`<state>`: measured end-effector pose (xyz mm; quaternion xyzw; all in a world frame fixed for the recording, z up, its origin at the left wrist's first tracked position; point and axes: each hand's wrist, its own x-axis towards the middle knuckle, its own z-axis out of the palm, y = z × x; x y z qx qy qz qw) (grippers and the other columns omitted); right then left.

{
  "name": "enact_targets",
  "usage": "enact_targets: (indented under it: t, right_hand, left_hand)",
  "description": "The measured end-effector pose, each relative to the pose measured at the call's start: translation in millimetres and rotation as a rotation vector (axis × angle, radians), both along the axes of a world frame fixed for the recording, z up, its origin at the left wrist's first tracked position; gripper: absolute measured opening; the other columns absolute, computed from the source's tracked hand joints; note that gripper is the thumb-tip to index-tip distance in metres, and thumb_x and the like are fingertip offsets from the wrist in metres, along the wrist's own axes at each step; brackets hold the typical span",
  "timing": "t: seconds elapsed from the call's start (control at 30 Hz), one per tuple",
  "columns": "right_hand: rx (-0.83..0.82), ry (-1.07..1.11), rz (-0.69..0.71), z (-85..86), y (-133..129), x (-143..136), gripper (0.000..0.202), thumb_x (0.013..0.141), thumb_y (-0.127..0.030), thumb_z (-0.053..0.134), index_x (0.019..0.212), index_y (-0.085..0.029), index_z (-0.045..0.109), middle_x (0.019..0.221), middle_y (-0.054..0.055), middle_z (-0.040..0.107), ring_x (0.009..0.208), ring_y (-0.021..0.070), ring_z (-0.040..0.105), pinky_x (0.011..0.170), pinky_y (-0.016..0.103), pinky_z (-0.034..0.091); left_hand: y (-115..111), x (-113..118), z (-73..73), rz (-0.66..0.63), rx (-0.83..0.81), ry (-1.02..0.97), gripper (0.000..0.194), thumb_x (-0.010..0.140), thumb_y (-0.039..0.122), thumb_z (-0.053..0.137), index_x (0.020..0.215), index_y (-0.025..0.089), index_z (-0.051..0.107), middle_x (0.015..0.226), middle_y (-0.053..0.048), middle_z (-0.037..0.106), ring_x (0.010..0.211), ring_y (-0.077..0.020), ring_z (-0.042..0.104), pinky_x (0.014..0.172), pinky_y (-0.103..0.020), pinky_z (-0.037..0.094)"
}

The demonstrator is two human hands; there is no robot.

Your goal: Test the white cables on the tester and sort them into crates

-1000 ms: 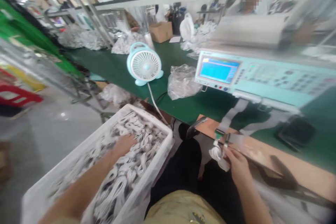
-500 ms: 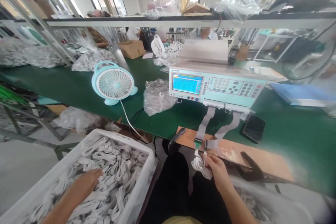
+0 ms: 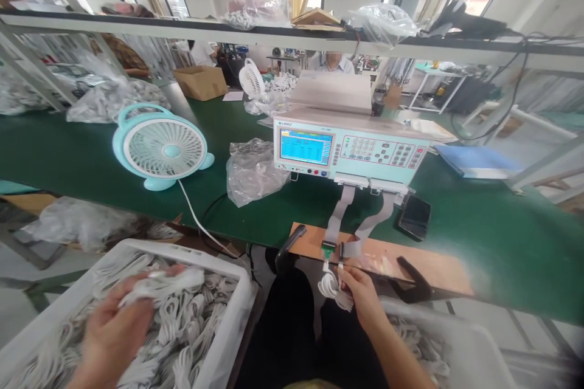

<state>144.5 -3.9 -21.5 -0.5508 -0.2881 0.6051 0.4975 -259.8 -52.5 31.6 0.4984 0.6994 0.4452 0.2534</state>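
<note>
My left hand [image 3: 114,331] is raised above a white bin [image 3: 230,270] full of coiled white cables and grips one coiled cable [image 3: 166,282] lifted out of the pile. My right hand [image 3: 360,292] holds another coiled white cable [image 3: 332,287] whose plugs sit in the connectors [image 3: 332,249] at the front edge of a wooden board [image 3: 410,261]. Two grey ribbon cables [image 3: 340,213] run from those connectors up to a light blue tester [image 3: 351,149] with a lit screen.
A light blue desk fan [image 3: 159,149] and a clear plastic bag [image 3: 253,170] stand on the green bench [image 3: 502,243]. A black phone [image 3: 413,217] lies right of the tester. Another white bin [image 3: 465,340] with cables sits at lower right. A person [image 3: 332,61] works beyond the bench.
My left hand has come up out of the bin's pile with a coiled cable in it. The view swung right. My right hand stays at the connectors.
</note>
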Motion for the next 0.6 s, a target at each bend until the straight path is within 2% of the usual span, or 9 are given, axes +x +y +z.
enact_targets:
  t: [0.03, 0.07, 0.1, 0.2, 0.3, 0.37, 0.43, 0.6]
  right_hand:
    - [0.004, -0.007, -0.004, 0.4, 0.0, -0.3, 0.032, 0.059, -0.044, 0.073, 0.071, -0.015, 0.068, 0.049, -0.003, 0.045, 0.047, 0.0101, 0.039, 0.048, 0.024, 0.031]
    - [0.005, -0.016, -0.007, 0.9, 0.0, -0.6, 0.034, 0.059, -0.046, 0.072, 0.071, -0.015, 0.068, 0.049, -0.003, 0.045, 0.047, 0.0103, 0.039, 0.048, 0.024, 0.031]
    - [0.007, -0.026, -0.013, 1.4, 0.0, -1.0, 0.036, 0.059, -0.048, 0.071, 0.071, -0.014, 0.068, 0.049, -0.002, 0.045, 0.047, 0.0104, 0.039, 0.048, 0.024, 0.031]
    - [0.029, -0.046, -0.02, 1.2, 0.1, -2.1, 0.038, 0.06, -0.051, 0.069, 0.068, -0.013, 0.067, 0.048, -0.003, 0.044, 0.046, 0.0096, 0.037, 0.048, 0.024, 0.03]
    - [0.062, -0.045, -0.029, -2.4, 0.5, -3.2, 0.039, 0.061, -0.051, 0.068, 0.065, -0.013, 0.065, 0.047, -0.004, 0.043, 0.046, 0.0084, 0.035, 0.048, 0.024, 0.028]
    - [0.061, -0.04, -0.047, -5.5, 0.8, -4.1, 0.039, 0.061, -0.051, 0.068, 0.067, -0.012, 0.066, 0.047, -0.004, 0.043, 0.046, 0.0079, 0.035, 0.048, 0.023, 0.028]
    - [0.053, -0.038, -0.062, -7.9, 0.8, -5.1, 0.039, 0.061, -0.05, 0.068, 0.07, -0.012, 0.067, 0.046, -0.004, 0.043, 0.045, 0.0076, 0.034, 0.048, 0.023, 0.026]
    - [0.055, -0.035, -0.077, -8.9, 0.9, -6.1, 0.036, 0.061, -0.047, 0.067, 0.069, -0.012, 0.065, 0.047, -0.004, 0.043, 0.045, 0.0077, 0.033, 0.047, 0.023, 0.025]
  left_hand:
    - [5.1, 28.9, 1.2, -0.008, 0.035, -0.272, 0.029, 0.07, 0.044, 0.042, 0.094, 0.028, 0.048, 0.078, 0.0, 0.066, 0.084, -0.0258, 0.062, 0.072, -0.041, 0.05]
    - [10.0, 59.0, -0.3, -0.043, -0.021, -0.467, 0.027, 0.067, 0.042, 0.049, 0.089, 0.027, 0.049, 0.064, 0.002, 0.063, 0.068, -0.0237, 0.063, 0.063, -0.038, 0.051]
    - [14.7, 89.1, -4.3, -0.077, -0.098, -0.575, 0.027, 0.065, 0.04, 0.053, 0.088, 0.026, 0.05, 0.056, 0.004, 0.059, 0.054, -0.0197, 0.059, 0.053, -0.033, 0.049]
    - [27.9, 170.9, -24.8, -0.279, -0.328, -0.676, 0.032, 0.067, 0.044, 0.058, 0.091, 0.023, 0.055, 0.048, 0.006, 0.049, 0.037, -0.0107, 0.045, 0.037, -0.023, 0.037]
    - [42.0, 228.1, -45.1, -0.362, -0.448, -0.691, 0.038, 0.068, 0.051, 0.058, 0.085, 0.018, 0.059, 0.047, 0.006, 0.044, 0.036, -0.0085, 0.041, 0.035, -0.02, 0.034]
    - [51.4, 250.1, -53.3, -0.357, -0.471, -0.713, 0.042, 0.066, 0.054, 0.06, 0.083, 0.015, 0.06, 0.047, 0.005, 0.045, 0.037, -0.0088, 0.042, 0.035, -0.02, 0.034]
    - [58.6, 261.1, -56.9, -0.351, -0.456, -0.73, 0.044, 0.064, 0.055, 0.061, 0.079, 0.014, 0.06, 0.046, 0.004, 0.045, 0.037, -0.0085, 0.042, 0.035, -0.019, 0.032]
    - [65.8, 265.0, -54.8, -0.407, -0.4, -0.7, 0.044, 0.066, 0.055, 0.06, 0.079, 0.013, 0.063, 0.047, 0.002, 0.049, 0.037, -0.0078, 0.042, 0.033, -0.017, 0.03]
